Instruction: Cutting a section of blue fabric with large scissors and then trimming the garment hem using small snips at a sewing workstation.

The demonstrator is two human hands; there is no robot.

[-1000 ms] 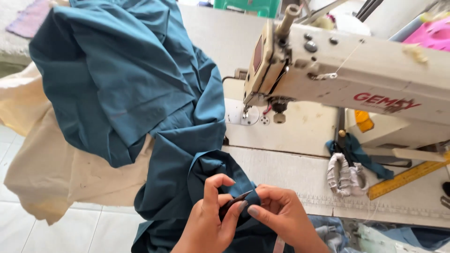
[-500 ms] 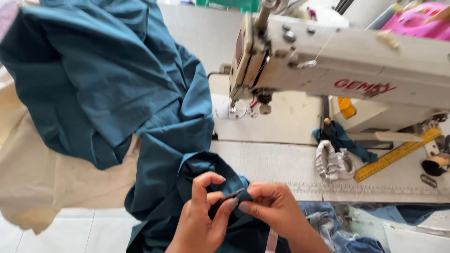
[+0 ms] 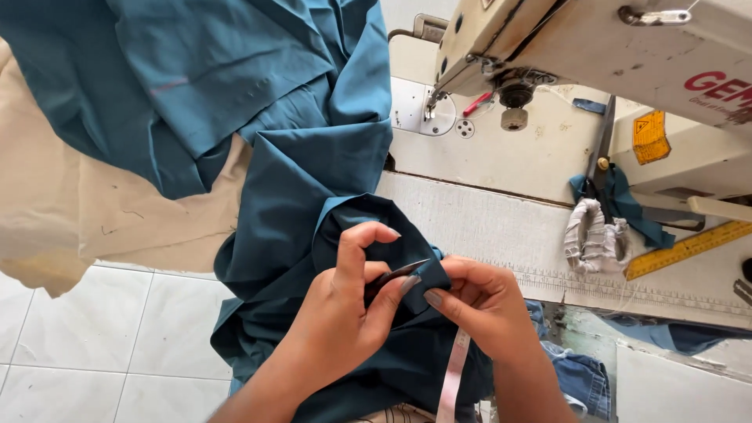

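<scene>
A large teal garment [image 3: 258, 117] drapes from the sewing table down over my lap. My left hand [image 3: 345, 313] grips small dark thread snips [image 3: 395, 276], their point resting on a folded edge of the teal fabric. My right hand [image 3: 482, 301] pinches that same fold just right of the blade tips. A pink measuring tape [image 3: 453, 380] hangs below my hands.
A white sewing machine [image 3: 595, 47] stands at the upper right on its table [image 3: 486, 219]. Scissors [image 3: 603, 149], a cloth-wrapped bundle [image 3: 591, 235] and a yellow ruler [image 3: 689, 247] lie at the right. Beige cloth [image 3: 70, 211] hangs left over the white tiled floor [image 3: 94, 352].
The view has moved closer and lower onto my hands. The snips now sit with their point against the fold, and both hands have closed in tighter on it.
</scene>
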